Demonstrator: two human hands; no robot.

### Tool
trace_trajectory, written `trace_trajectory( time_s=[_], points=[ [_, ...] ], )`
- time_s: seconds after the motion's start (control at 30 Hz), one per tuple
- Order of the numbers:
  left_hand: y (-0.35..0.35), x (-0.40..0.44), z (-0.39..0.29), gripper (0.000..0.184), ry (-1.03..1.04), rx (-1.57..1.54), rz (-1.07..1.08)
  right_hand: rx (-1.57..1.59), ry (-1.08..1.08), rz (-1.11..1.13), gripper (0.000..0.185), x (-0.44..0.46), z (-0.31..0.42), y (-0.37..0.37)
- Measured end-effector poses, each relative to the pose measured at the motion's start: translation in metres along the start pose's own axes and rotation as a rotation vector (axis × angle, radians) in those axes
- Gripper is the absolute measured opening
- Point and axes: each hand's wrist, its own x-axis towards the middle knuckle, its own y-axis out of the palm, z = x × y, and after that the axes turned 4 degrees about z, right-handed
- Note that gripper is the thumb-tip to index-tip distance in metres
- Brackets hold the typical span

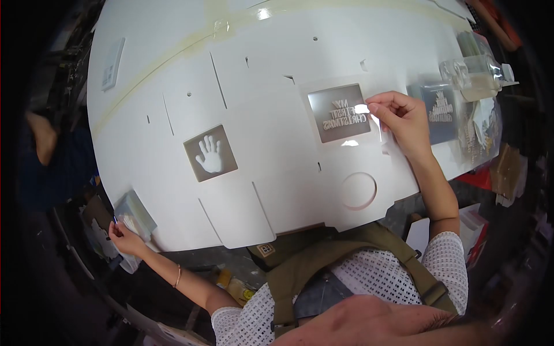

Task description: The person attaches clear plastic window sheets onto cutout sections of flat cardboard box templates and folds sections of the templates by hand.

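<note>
White card (pixel 271 132) across the worktop, lettered square panel (pixel 337 134) set right of its middle, right hand (pixel 405 118) pinched closed at that panel's right edge, left hand (pixel 128 239) curled beside a stack of clear sheets (pixel 136 212) at the near left corner, its grip unclear.

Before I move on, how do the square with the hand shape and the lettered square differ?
The hand-shape square shows one white hand with spread fingers; the lettered square reads "MY FIRST CHRISTMAS". The lettered square has the right hand at its edge, while no hand is at the hand-shape square. The hand-shape square looks more tilted in this view than the lettered square. Both show dark backgrounds within the white board.
</note>
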Motion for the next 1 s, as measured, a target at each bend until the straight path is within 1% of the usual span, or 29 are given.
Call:
trace_trajectory(
  time_s=[0.23, 0.5, 0.57, 0.7, 0.77, 0.8, 0.87, 0.9, 0.97, 1.0],
  points=[
    [-0.003, 0.000, -0.008, 0.022, 0.025, 0.076, -0.024, -0.066, -0.059, -0.022, 0.008, -0.001, -0.004, 0.001],
    [-0.004, 0.000, -0.010, 0.019, 0.027, 0.084, -0.029, -0.140, -0.080, -0.026, 0.007, -0.003, -0.005, 0.001],
    [-0.003, -0.001, -0.007, 0.020, 0.037, 0.056, -0.040, -0.148, -0.173, -0.014, 0.008, -0.002, -0.007, 0.001],
    [-0.004, 0.000, -0.009, 0.021, 0.061, 0.110, -0.035, -0.213, -0.226, -0.024, 0.009, -0.001, -0.004, 0.002],
    [-0.004, -0.001, -0.009, 0.021, 0.068, 0.121, -0.041, -0.467, -0.327, -0.101, 0.019, -0.002, -0.002, 0.003],
    [-0.003, -0.002, -0.010, 0.022, 0.055, 0.084, -0.040, -0.457, -0.336, -0.099, 0.019, -0.002, 0.000, 0.004],
    [-0.004, -0.001, -0.011, 0.028, 0.050, 0.056, -0.052, -0.454, -0.309, -0.154, 0.030, -0.001, 0.004, 0.007],
    [-0.006, 0.000, -0.016, 0.028, 0.047, 0.063, -0.069, -0.444, -0.323, -0.147, 0.030, -0.001, 0.002, 0.007],
    [-0.009, 0.000, -0.025, 0.033, 0.053, 0.058, -0.088, -0.320, -0.298, -0.174, 0.036, -0.002, -0.003, 0.004],
    [-0.013, 0.003, -0.021, 0.031, 0.037, 0.034, -0.089, -0.308, -0.300, -0.189, 0.030, -0.003, -0.002, 0.004]
  ],
)
